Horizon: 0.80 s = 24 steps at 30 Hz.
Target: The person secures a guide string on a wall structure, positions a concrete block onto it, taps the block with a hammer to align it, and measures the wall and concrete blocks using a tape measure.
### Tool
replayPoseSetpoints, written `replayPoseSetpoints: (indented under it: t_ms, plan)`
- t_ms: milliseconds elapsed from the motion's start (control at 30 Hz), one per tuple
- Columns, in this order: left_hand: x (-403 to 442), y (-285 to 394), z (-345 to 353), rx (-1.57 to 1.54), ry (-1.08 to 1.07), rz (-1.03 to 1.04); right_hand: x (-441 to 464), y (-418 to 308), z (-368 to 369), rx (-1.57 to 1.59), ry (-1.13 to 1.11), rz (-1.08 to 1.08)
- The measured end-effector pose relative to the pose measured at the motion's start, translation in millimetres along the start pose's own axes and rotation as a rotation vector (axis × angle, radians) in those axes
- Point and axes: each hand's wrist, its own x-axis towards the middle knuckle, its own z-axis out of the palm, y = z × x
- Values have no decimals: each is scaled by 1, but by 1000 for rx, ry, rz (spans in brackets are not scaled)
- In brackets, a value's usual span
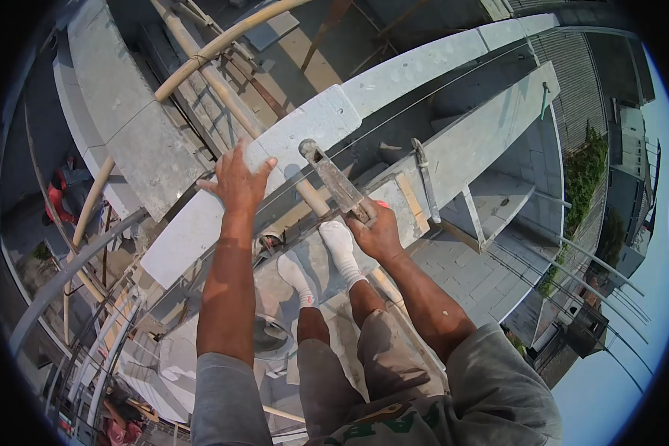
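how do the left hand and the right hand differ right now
The left hand is spread open, while the right hand is curled closed. The left hand rests on white blockwork; the right hand grips a grey tool. Both are bare.

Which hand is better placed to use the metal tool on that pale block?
Probably the right hand: it grips the metal tool, whose far end overlaps the pale block in this view. The left hand is spread on that block, so perhaps suits steadying it.
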Motion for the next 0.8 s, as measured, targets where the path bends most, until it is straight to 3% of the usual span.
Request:
replayPoseSetpoints:
  t_ms: [433,533,633,800]
  plan:
    - [8,-26,17,-136,95,139,39,-15,-18,160,114,-91]
    - [4,-18,14,-140,88,127,48,-5,-21,120,55,-20]
    - [1,-17,11,-117,83,104,56,14,-10,-28,-1,233]
    - [2,-20,13,-103,76,124,47,8,-15,-7,-2,200]
